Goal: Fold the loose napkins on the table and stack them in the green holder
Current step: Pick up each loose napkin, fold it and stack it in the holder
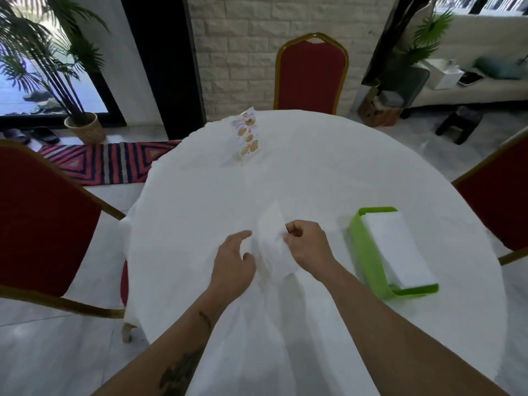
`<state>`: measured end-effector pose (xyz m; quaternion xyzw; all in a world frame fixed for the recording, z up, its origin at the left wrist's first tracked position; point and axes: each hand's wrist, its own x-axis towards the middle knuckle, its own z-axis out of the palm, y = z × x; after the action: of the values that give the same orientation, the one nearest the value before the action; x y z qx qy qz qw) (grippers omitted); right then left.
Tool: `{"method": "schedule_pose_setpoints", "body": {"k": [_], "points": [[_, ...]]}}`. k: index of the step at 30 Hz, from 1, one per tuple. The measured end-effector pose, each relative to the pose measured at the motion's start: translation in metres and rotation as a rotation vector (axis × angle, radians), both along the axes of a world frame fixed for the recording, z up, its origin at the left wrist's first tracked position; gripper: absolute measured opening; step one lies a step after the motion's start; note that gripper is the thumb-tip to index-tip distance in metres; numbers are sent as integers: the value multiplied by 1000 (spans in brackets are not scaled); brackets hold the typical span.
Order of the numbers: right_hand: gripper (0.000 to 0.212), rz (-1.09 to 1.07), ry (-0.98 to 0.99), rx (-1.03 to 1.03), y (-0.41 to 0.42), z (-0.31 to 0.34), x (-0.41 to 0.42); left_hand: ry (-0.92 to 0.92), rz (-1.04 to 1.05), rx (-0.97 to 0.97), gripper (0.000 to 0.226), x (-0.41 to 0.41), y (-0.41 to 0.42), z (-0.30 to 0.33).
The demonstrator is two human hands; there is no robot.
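A white napkin [273, 244] lies between my hands near the middle of the round white table [314, 172]. My right hand [307, 242] pinches the napkin's right edge and lifts part of it. At the napkin's left edge my left hand [235, 260] has its fingers loosely curled; whether it grips the paper is unclear. The green holder [368, 252] sits to the right of my hands, with a stack of folded white napkins [397, 250] inside it.
A standing menu card [248, 135] is at the far side of the table. Red chairs with gold frames stand at the left [43, 224], far side [311, 75] and right [497, 195]. The white cloth hangs over the table's edge.
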<state>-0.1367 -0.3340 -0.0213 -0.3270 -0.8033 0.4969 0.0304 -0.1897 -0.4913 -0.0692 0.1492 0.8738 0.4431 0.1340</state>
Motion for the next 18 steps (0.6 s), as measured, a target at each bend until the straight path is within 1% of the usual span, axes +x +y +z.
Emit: {"method": "schedule_pose_setpoints", "body": {"k": [6,8,12,18], "points": [[13,-41,132,65,97,45,58,-59,21,180,44,36,88,40],[16,-70,145,78,129,52,82,-60,6,210,43,56,116,46],[27,-101,60,132,184,42,122,-75,-30,158,41,97,168,50],[34,-126,-64,98,218,15,151,-97,-52,52,43,147,211,41]]}}
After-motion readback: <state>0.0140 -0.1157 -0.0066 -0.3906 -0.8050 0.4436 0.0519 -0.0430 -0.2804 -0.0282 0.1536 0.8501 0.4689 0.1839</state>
